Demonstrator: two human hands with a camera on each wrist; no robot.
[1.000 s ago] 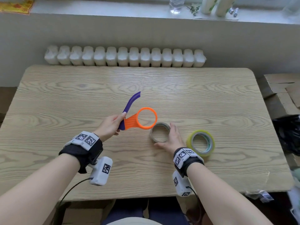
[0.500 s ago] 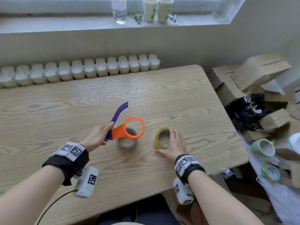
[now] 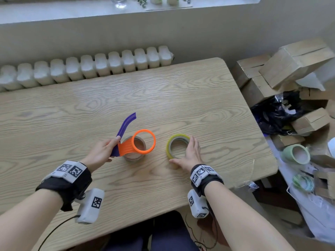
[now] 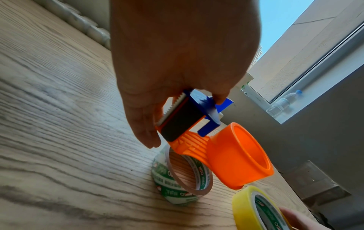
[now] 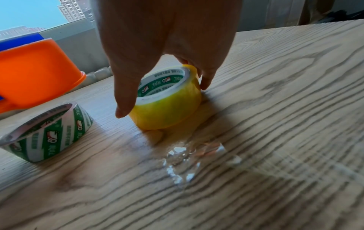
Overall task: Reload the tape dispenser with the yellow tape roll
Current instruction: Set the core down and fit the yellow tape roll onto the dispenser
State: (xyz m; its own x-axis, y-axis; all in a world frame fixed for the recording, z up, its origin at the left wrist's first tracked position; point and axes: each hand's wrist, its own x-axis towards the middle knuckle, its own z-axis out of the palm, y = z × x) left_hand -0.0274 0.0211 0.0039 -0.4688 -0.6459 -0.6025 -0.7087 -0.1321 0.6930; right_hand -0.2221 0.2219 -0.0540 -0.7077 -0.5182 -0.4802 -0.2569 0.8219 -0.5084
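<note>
My left hand (image 3: 112, 147) grips the tape dispenser (image 3: 132, 144) by its cutter end, above the table; its orange ring (image 4: 238, 157) is bare and its purple handle (image 3: 126, 126) points away from me. Under the ring a nearly spent roll with green print (image 4: 181, 175) lies on the wood. To its right is the yellow tape roll (image 3: 176, 145). My right hand (image 5: 163, 96) holds the yellow tape roll (image 5: 167, 112) between thumb and fingers, and it stands tilted on the table.
Crumpled clear tape (image 5: 183, 163) sticks to the wooden table (image 3: 181, 105) near its front right edge. A white radiator (image 3: 87, 67) runs behind the table. Cardboard boxes (image 3: 290, 64), a black bag and more tape rolls (image 3: 295, 153) are piled at the right.
My right hand left the nearly spent roll, moved right and took hold of the yellow roll. The dispenser now hangs over the spent roll. The head view has swung to the right.
</note>
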